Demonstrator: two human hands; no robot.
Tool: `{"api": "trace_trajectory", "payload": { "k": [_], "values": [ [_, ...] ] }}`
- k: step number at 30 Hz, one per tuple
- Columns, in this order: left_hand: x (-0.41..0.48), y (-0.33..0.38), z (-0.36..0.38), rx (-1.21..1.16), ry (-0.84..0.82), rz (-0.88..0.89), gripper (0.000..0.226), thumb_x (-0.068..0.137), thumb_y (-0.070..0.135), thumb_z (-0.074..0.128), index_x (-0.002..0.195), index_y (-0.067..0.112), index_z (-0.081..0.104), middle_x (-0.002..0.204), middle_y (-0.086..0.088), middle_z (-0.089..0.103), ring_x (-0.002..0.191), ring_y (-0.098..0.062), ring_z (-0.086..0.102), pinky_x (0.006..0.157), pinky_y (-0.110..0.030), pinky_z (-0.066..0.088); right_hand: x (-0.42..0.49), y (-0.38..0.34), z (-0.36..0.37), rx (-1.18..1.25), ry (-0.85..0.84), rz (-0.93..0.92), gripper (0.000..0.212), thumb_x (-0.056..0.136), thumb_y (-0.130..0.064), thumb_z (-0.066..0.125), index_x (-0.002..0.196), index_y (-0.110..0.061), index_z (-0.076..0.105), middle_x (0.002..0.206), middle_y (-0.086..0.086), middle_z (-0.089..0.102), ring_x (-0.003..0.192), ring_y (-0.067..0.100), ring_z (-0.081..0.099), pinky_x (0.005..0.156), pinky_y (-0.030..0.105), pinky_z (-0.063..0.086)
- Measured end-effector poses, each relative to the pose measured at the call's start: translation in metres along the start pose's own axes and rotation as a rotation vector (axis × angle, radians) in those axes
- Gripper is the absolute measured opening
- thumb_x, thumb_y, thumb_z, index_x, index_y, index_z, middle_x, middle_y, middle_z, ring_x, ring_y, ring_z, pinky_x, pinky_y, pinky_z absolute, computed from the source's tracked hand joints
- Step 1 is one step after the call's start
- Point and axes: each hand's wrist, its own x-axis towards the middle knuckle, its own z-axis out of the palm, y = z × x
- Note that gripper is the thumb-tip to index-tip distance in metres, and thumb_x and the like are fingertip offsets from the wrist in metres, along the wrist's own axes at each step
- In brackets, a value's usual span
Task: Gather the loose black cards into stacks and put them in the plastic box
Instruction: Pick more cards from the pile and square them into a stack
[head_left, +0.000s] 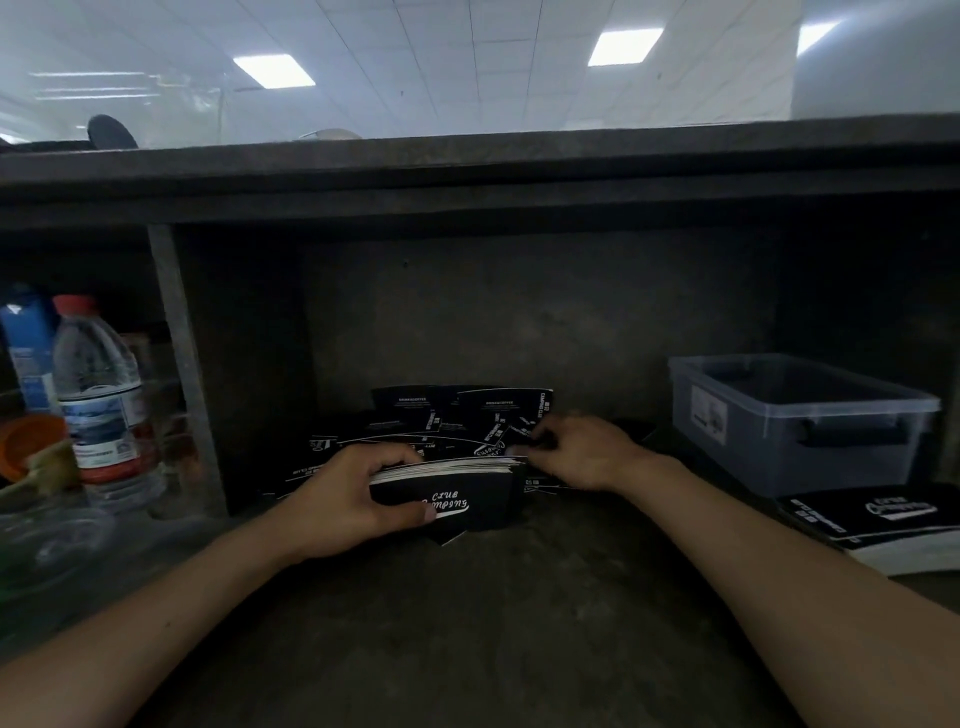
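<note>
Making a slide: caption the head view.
Left hand grips a black card stack, right hand reaches the loose cards, plastic box alongside.

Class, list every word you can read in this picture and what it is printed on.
"CLUB": front card of the stack the left hand grips.
"MPING": below it, its start covered by the thumb.
Loose cards: small white print, too blurred.
Bottle label, plastic box sticker, second stack beside the box: unreadable.
</note>
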Motion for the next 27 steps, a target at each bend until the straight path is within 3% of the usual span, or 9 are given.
{"api": "trace_trajectory", "payload": {
  "k": [3, 8, 10, 12, 15, 20, 23, 25, 27],
  "values": [
    [0.000, -0.001, 0.000, 0.009, 0.005, 0.002, 0.026, 0.077, 0.044, 0.081, 0.099, 0.035, 0.070, 0.101, 0.010, 0.075, 0.092, -0.006, 0.072, 0.078, -0.018, 0.055, -0.001, -0.002, -0.004, -0.060, -0.013, -0.030, 0.067, 0.076, -0.067, 0.063, 0.130, -0.028, 0.061, 0.134, 0.002, 0.060, 0.121, 0.022, 0.057, 0.099, 0.031, 0.046],
    [0.001, -0.004, 0.001, 0.023, 0.031, -0.011, 0.030, 0.071, 0.051, 0.080, 0.094, 0.037, 0.069, 0.095, 0.011, 0.075, 0.086, -0.005, 0.071, 0.073, -0.016, 0.054, -0.007, 0.001, -0.021, 0.065, 0.005, -0.059, 0.038, 0.079, -0.045, 0.075, 0.114, -0.031, 0.072, 0.109, -0.006, 0.072, 0.103, 0.014, 0.065, 0.087, 0.025, 0.049],
    [0.001, -0.003, 0.001, 0.033, 0.040, -0.011, 0.029, 0.071, 0.050, 0.081, 0.093, 0.036, 0.069, 0.094, 0.010, 0.075, 0.085, -0.006, 0.072, 0.072, -0.018, 0.055, -0.012, -0.001, -0.027, 0.027, 0.191, -0.060, 0.025, 0.085, -0.032, 0.070, 0.109, -0.033, 0.074, 0.107, -0.005, 0.073, 0.102, 0.017, 0.067, 0.085, 0.027, 0.050],
    [0.001, -0.003, 0.000, 0.041, 0.042, -0.012, 0.027, 0.072, 0.045, 0.082, 0.094, 0.037, 0.069, 0.094, 0.010, 0.075, 0.085, -0.006, 0.072, 0.075, -0.021, 0.056, -0.016, -0.004, -0.035, -0.006, 0.538, -0.041, 0.023, 0.090, -0.024, 0.062, 0.108, -0.031, 0.074, 0.106, 0.000, 0.073, 0.101, 0.023, 0.066, 0.084, 0.033, 0.052],
    [0.001, -0.002, 0.000, 0.057, 0.048, -0.018, 0.030, 0.073, 0.038, 0.086, 0.097, 0.036, 0.067, 0.097, 0.013, 0.074, 0.088, -0.004, 0.071, 0.081, -0.026, 0.057, -0.019, -0.010, -0.044, 0.240, 0.849, -0.095, 0.019, 0.091, -0.015, 0.060, 0.104, -0.023, 0.073, 0.100, -0.001, 0.073, 0.093, 0.020, 0.066, 0.081, 0.035, 0.055],
    [0.001, -0.002, -0.001, 0.098, 0.083, -0.075, 0.083, 0.065, 0.038, 0.091, 0.133, 0.043, 0.045, 0.119, 0.021, 0.061, 0.112, 0.008, 0.057, 0.099, -0.018, 0.045, -0.017, -0.025, -0.045, 1.005, 0.652, 0.061, 0.013, 0.088, -0.007, 0.066, 0.089, -0.019, 0.071, 0.088, 0.001, 0.072, 0.085, 0.019, 0.069, 0.080, 0.033, 0.058],
    [0.000, -0.002, -0.002, 0.096, 0.067, -0.120, 0.103, 0.062, 0.043, 0.092, 0.145, 0.045, 0.031, 0.126, 0.022, 0.056, 0.115, 0.004, 0.056, 0.099, -0.019, 0.046, -0.017, -0.026, -0.038, 1.163, 0.219, 0.245, 0.013, 0.088, -0.010, 0.066, 0.092, -0.020, 0.073, 0.085, 0.002, 0.068, 0.078, 0.017, 0.065, 0.067, 0.031, 0.058],
    [0.000, -0.001, -0.002, 0.111, 0.072, -0.106, 0.095, 0.063, 0.043, 0.091, 0.142, 0.044, 0.038, 0.126, 0.021, 0.056, 0.113, 0.000, 0.058, 0.099, -0.023, 0.049, -0.018, -0.024, -0.028, 1.125, -0.081, 0.256, 0.017, 0.089, -0.007, 0.062, 0.096, -0.019, 0.073, 0.090, 0.002, 0.073, 0.077, 0.016, 0.070, 0.070, 0.031, 0.059],
    [0.001, 0.000, -0.001, 0.124, 0.074, -0.049, 0.066, 0.066, 0.037, 0.091, 0.124, 0.040, 0.059, 0.120, 0.018, 0.060, 0.109, 0.000, 0.061, 0.097, -0.028, 0.052, -0.016, -0.022, -0.020, 0.985, -0.167, 0.174, 0.026, 0.088, 0.001, 0.056, 0.091, -0.017, 0.074, 0.091, -0.001, 0.077, 0.082, 0.013, 0.074, 0.080, 0.031, 0.057]
  ]
}}
